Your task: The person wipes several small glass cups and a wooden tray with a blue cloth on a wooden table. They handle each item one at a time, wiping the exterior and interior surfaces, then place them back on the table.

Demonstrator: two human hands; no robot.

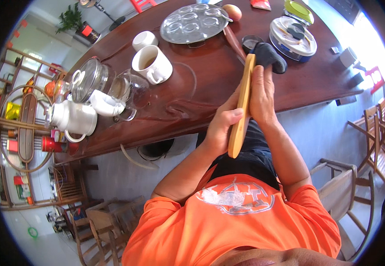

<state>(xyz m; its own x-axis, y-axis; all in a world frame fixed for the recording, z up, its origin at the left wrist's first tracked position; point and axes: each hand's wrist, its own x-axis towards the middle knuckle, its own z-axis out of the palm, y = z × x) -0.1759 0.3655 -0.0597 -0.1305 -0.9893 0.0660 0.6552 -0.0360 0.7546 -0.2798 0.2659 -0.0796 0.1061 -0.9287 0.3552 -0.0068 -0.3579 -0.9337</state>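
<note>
Between my two palms a wooden board [241, 114] stands on edge, its narrow side turned up towards me. My left hand [224, 121] grips it from the left, with the thumb over the near edge. Flat along the board's other side lies my right hand [262, 94], its fingers pointing away from me. A dark grey cloth [269, 57] is bunched at the right fingertips against the board's far end and hides some of them. The board's broad faces are mostly out of sight. All this is above the front edge of a dark red wooden table [192, 109].
Left on the table are a white mug [152, 63] with brown liquid, an upturned white cup [145, 40], a glass pot [91, 81] and a white jug [74, 116]. Farther back stand a round tray [194, 25] of glass cups and a round tin [292, 38]. A wooden chair [337, 186] is at right.
</note>
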